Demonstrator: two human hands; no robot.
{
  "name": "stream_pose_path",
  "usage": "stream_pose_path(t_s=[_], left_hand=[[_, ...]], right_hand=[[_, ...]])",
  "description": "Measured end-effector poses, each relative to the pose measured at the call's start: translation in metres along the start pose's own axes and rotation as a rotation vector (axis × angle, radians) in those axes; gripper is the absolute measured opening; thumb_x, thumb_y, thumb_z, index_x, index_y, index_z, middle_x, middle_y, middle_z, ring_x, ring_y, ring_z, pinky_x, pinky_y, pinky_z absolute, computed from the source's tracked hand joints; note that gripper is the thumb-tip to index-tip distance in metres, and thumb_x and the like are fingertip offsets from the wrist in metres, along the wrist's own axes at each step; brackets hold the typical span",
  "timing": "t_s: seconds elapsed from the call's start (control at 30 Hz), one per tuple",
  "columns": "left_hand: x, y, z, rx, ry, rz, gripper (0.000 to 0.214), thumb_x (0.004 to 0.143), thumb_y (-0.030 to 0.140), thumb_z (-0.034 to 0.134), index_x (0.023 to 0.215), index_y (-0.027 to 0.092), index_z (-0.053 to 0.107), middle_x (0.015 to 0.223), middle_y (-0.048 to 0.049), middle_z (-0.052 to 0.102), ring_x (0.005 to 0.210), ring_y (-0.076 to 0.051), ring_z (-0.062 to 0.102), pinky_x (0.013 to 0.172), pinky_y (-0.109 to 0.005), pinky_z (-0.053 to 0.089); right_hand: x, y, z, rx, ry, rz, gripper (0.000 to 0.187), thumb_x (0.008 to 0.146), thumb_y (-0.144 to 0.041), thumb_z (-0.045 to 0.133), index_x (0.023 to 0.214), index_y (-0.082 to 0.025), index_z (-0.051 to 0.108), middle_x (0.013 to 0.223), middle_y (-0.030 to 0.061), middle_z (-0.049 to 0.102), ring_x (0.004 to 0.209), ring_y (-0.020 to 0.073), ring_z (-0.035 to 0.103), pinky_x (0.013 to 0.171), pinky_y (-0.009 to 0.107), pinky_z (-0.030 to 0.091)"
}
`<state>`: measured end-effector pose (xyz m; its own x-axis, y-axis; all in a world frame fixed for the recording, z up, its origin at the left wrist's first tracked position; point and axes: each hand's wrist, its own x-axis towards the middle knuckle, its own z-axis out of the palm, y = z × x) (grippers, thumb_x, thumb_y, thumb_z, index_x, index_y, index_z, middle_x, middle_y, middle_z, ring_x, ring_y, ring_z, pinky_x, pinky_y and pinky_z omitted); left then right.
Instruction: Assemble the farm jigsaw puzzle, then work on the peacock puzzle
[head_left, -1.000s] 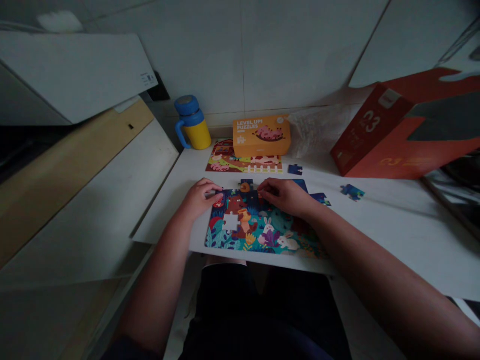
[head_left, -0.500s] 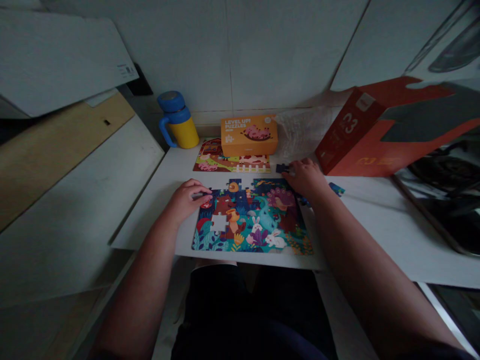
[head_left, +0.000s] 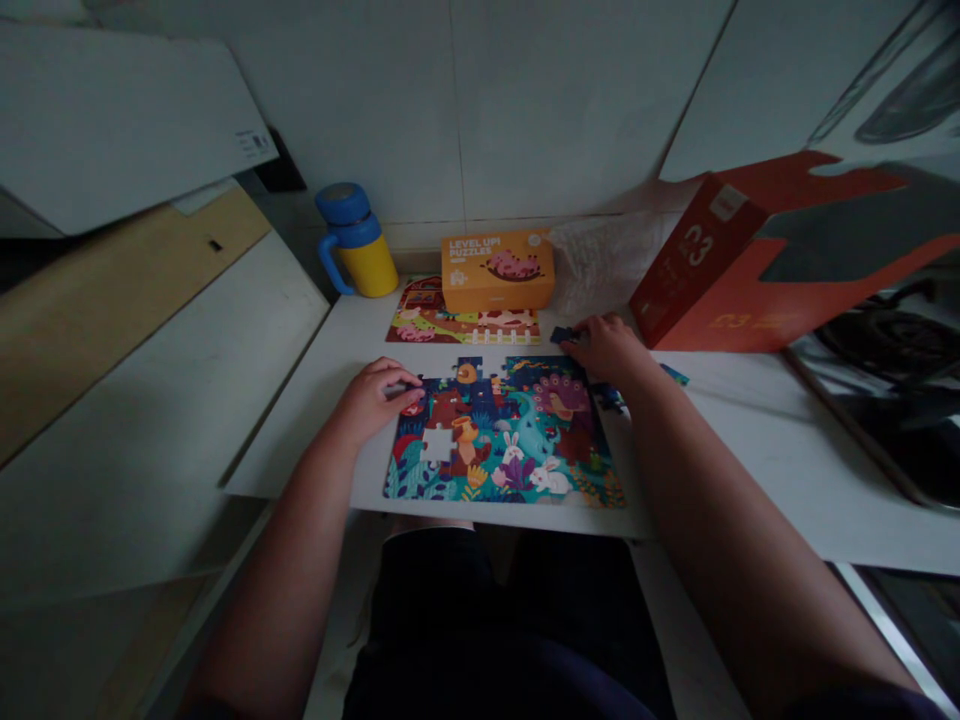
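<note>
A jigsaw puzzle [head_left: 525, 440] of forest animals, mostly assembled, lies on the white tabletop in front of me. Gaps show along its top edge and at its left side. At its upper left corner, my left hand [head_left: 375, 398] rests with thumb and fingers apart, touching the edge by a red patch. Beyond the upper right corner, my right hand [head_left: 609, 350] has its fingertips on a dark blue puzzle piece [head_left: 562, 335]; the fingers partly cover it. More loose pieces [head_left: 609, 397] lie under and beside my right forearm, one blue-green piece [head_left: 675, 375] to its right.
Behind the puzzle are a farm picture [head_left: 420, 325], an orange puzzle box [head_left: 498, 275] and clear plastic wrapping [head_left: 600, 265]. A blue and yellow mug [head_left: 364, 250] stands back left. A large red box [head_left: 720, 280] stands right, near a stove [head_left: 892, 400]. White panels [head_left: 187, 370] lean left.
My right hand has shifted very slightly at the dark blue piece, which has turned a little. My left hand stays in place.
</note>
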<state>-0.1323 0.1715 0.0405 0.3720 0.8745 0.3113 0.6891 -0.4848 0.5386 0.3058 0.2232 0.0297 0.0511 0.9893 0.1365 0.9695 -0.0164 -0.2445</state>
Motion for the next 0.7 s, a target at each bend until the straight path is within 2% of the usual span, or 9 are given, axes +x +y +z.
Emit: stream_pose_path(t_s=[0.13,0.23,0.33,0.43,0.5,0.6,0.63,0.7], left_hand=[[0.000,-0.001,0.000,0.006,-0.007,-0.030,0.023,0.093,0.045,0.075,0.104,0.026,0.080,0.107,-0.0049,0.070,0.101,-0.023,0.070,0.091,-0.039,0.058],[0.000,0.002,0.000,-0.003,0.012,-0.072,0.024,0.093,0.045,0.075,0.106,0.024,0.078,0.108,-0.0053,0.072,0.095,-0.022,0.070,0.085,-0.036,0.058],[0.001,0.007,-0.001,0.008,0.081,-0.107,0.022,0.096,0.042,0.071,0.104,0.023,0.078,0.104,-0.0054,0.074,0.087,-0.020,0.069,0.076,-0.032,0.055],[0.004,0.016,-0.002,0.004,0.153,-0.127,0.022,0.098,0.041,0.068,0.102,0.023,0.079,0.099,-0.0048,0.077,0.085,-0.019,0.068,0.067,-0.030,0.049],[0.009,0.024,-0.002,-0.024,0.153,-0.130,0.023,0.098,0.042,0.068,0.102,0.023,0.080,0.099,-0.0042,0.079,0.082,-0.019,0.067,0.064,-0.030,0.046],[0.020,0.042,0.000,-0.119,0.104,-0.132,0.027,0.097,0.046,0.070,0.107,0.023,0.081,0.101,-0.0041,0.082,0.076,-0.017,0.066,0.065,-0.030,0.047],[0.026,0.050,0.003,-0.172,0.079,-0.134,0.030,0.096,0.048,0.071,0.109,0.023,0.081,0.103,-0.0047,0.082,0.074,-0.017,0.066,0.065,-0.030,0.048],[0.037,0.065,0.009,-0.293,0.007,-0.118,0.035,0.097,0.051,0.071,0.114,0.021,0.080,0.107,-0.0070,0.083,0.080,-0.018,0.070,0.068,-0.031,0.051]], right_hand=[[0.003,0.000,-0.004,0.020,-0.015,0.037,0.051,0.089,-0.055,0.076,0.119,-0.013,0.075,0.125,0.0225,0.070,0.119,0.0362,0.066,0.103,0.043,0.050],[0.001,-0.006,-0.012,0.107,0.003,0.068,0.041,0.086,-0.047,0.080,0.112,-0.016,0.073,0.111,0.0169,0.075,0.102,0.0312,0.069,0.088,0.036,0.052],[-0.006,-0.018,-0.021,0.204,0.035,0.028,0.025,0.090,-0.040,0.072,0.105,-0.020,0.068,0.097,0.0110,0.076,0.088,0.0273,0.069,0.077,0.034,0.049],[-0.016,-0.038,-0.026,0.419,0.059,0.008,0.028,0.086,-0.036,0.073,0.108,-0.022,0.062,0.100,0.0095,0.076,0.086,0.0249,0.070,0.074,0.034,0.051],[-0.025,-0.052,-0.027,0.692,-0.014,-0.015,0.041,0.083,-0.036,0.075,0.117,-0.023,0.056,0.104,0.0080,0.077,0.085,0.0234,0.073,0.073,0.033,0.055],[-0.040,-0.073,-0.026,1.104,-0.206,-0.123,0.054,0.082,-0.040,0.077,0.125,-0.028,0.047,0.107,0.0045,0.076,0.086,0.0235,0.078,0.075,0.037,0.062],[-0.044,-0.079,-0.026,1.175,-0.249,-0.158,0.052,0.082,-0.042,0.078,0.122,-0.028,0.048,0.108,0.0040,0.076,0.088,0.0240,0.079,0.077,0.039,0.064],[-0.051,-0.087,-0.025,1.175,-0.284,-0.193,0.043,0.083,-0.044,0.078,0.110,-0.028,0.050,0.106,0.0032,0.077,0.091,0.0248,0.079,0.081,0.042,0.065]])
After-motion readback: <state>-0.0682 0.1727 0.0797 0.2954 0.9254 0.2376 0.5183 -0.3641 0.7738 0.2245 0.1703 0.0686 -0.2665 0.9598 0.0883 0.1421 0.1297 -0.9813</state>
